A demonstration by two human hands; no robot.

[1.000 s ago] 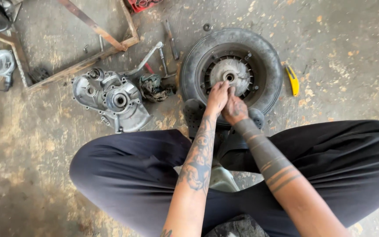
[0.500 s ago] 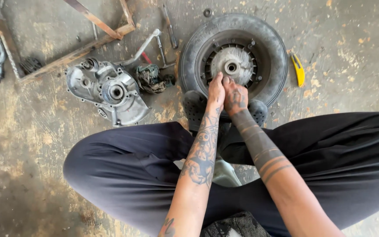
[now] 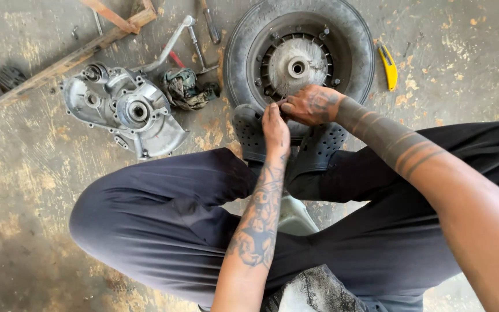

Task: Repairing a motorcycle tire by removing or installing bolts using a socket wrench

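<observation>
A small black-tyred wheel (image 3: 353,40) with a silver finned hub (image 3: 297,66) lies flat on the concrete floor in front of my feet. My left hand (image 3: 275,128) and my right hand (image 3: 313,105) meet at the wheel's near edge, fingertips pinched together on something small and dark. What that item is cannot be made out. Both hands hover above my black perforated clogs (image 3: 250,133), and my crouched legs in dark trousers (image 3: 163,214) fill the lower half of the view.
A silver engine casing (image 3: 128,112) lies to the left of the wheel, with a dirty rag (image 3: 183,89), a metal lever (image 3: 168,43) and a screwdriver (image 3: 210,26) beside it. A yellow utility knife (image 3: 388,66) sits right of the wheel. A wooden frame (image 3: 82,52) crosses the top left.
The view has moved closer and shifted. My hands have drawn back from the hub's centre to the wheel's near rim.
</observation>
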